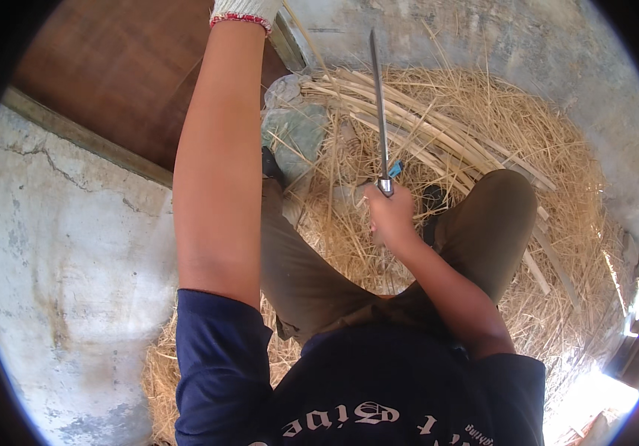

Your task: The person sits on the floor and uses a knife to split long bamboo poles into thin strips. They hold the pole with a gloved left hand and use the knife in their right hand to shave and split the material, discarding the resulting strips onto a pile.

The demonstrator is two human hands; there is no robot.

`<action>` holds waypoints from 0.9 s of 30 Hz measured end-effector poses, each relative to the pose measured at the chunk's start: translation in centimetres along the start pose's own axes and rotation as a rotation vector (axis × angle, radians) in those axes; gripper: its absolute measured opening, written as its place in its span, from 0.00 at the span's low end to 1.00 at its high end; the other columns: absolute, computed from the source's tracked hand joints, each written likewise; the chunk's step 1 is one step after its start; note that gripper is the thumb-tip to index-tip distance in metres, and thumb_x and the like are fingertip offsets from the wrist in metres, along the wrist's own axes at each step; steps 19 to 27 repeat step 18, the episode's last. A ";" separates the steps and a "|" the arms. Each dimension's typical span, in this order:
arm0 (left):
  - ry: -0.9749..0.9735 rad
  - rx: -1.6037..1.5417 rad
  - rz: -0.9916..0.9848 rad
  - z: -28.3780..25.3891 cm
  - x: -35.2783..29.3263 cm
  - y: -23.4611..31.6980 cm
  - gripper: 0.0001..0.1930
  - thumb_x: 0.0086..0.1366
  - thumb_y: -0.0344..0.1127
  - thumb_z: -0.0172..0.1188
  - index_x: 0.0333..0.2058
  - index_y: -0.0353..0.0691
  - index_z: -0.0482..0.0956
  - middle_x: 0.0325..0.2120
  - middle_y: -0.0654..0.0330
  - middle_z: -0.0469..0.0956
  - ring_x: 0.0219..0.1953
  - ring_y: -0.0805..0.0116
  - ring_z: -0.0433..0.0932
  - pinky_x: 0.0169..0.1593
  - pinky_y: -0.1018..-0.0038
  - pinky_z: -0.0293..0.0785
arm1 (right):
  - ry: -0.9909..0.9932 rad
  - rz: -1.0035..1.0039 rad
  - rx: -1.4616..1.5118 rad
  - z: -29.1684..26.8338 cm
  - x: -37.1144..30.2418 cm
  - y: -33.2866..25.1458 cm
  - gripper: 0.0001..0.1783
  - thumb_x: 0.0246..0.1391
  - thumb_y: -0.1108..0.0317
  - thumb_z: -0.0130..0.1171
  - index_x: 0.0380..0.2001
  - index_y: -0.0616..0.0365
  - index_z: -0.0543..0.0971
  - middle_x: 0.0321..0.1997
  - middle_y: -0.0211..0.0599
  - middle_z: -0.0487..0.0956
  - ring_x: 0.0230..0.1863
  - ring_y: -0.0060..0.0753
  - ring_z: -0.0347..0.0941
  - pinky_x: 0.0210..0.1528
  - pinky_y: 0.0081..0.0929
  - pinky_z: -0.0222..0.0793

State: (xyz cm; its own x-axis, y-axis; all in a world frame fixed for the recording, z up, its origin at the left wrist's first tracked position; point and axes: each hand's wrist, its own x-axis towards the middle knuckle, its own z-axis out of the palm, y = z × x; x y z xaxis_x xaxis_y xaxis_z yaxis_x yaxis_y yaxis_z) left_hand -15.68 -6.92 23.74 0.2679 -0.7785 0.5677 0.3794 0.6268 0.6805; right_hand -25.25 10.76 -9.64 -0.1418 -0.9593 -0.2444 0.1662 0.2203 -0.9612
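My right hand (392,214) is bare and closed round the handle of a long knife (380,104). The narrow blade points up and away from me, with a shiny metal collar at its base. My left arm stretches far forward, and my left hand (246,10), in a white knit glove with a red cuff edge, is cut off by the top edge; its fingers do not show. Beyond the knife lies a bundle of long pale split strips (438,141), which look like bamboo, on a heap of straw-coloured shavings (535,134).
A grey-green stone (293,134) sits beyond my left leg. A brown wooden panel (119,74) with a frame stands at the upper left, beside a cracked pale wall (66,245). Another worn wall (587,59) rises behind the shavings. A small blue object (395,169) lies near the blade's base.
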 end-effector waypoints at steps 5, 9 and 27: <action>0.028 0.003 -0.006 -1.0 0.3 0.0 0.14 0.64 0.45 0.54 0.20 0.51 0.68 0.12 0.71 0.61 0.12 0.74 0.58 0.18 0.73 0.53 | -0.081 -0.094 0.042 0.8 -1.3 0.2 0.17 0.56 0.65 0.61 0.16 0.59 0.73 0.13 0.30 0.70 0.13 0.27 0.66 0.19 0.34 0.62; 0.138 0.038 0.032 0.2 -0.4 -0.1 0.14 0.64 0.45 0.55 0.20 0.52 0.67 0.12 0.72 0.60 0.12 0.75 0.56 0.17 0.73 0.51 | -0.140 0.219 -0.098 0.3 -1.0 0.1 0.16 0.56 0.65 0.62 0.18 0.61 0.74 0.14 0.30 0.71 0.18 0.26 0.68 0.24 0.32 0.62; -0.219 -0.142 -0.181 -0.4 0.2 -0.4 0.16 0.65 0.46 0.55 0.20 0.50 0.66 0.11 0.72 0.58 0.12 0.73 0.53 0.17 0.69 0.52 | 0.000 -0.306 -0.146 -0.6 -2.0 -2.2 0.13 0.55 0.65 0.64 0.21 0.60 0.77 0.17 0.30 0.75 0.18 0.25 0.65 0.25 0.36 0.62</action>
